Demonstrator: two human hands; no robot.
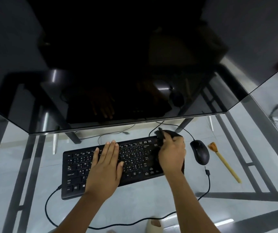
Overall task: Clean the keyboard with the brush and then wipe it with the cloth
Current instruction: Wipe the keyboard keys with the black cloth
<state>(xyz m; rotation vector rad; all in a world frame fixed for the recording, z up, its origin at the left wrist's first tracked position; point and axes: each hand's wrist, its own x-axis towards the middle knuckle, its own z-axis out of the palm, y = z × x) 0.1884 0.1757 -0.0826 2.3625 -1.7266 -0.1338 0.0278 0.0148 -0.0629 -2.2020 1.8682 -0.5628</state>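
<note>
A: Two hands on the keyboard [111, 167], black, lying flat on the glass counter [151, 195] under the monitor [134, 64]. Left hand [106, 167] lies flat on the middle keys, fingers straight, holding nothing, just pinning the board.

B: Right hand [172, 155]?

A: Fingers bunched round the dark cloth [170, 133] at the keyboard's right end; cloth sticks out past the fingers and hangs below the wrist. Grip is narrow, full of cloth.

B: Brush [224, 163]?

A: Lies idle on the counter, right of the mouse [200, 154], well apart from both hands. Looks like the wipe stage.

B: Handling notes?

A: Cloth is soft, limp, light; a wad in the palm works best, loose ends may snag key edges. Keyboard is stiff but light, probably slides on glass, so the flat left hand makes sense. Keys give under pressure; light strokes. Brush, if needed again: thin stiff handle, take it mid-shaft, bristles are soft.
</note>
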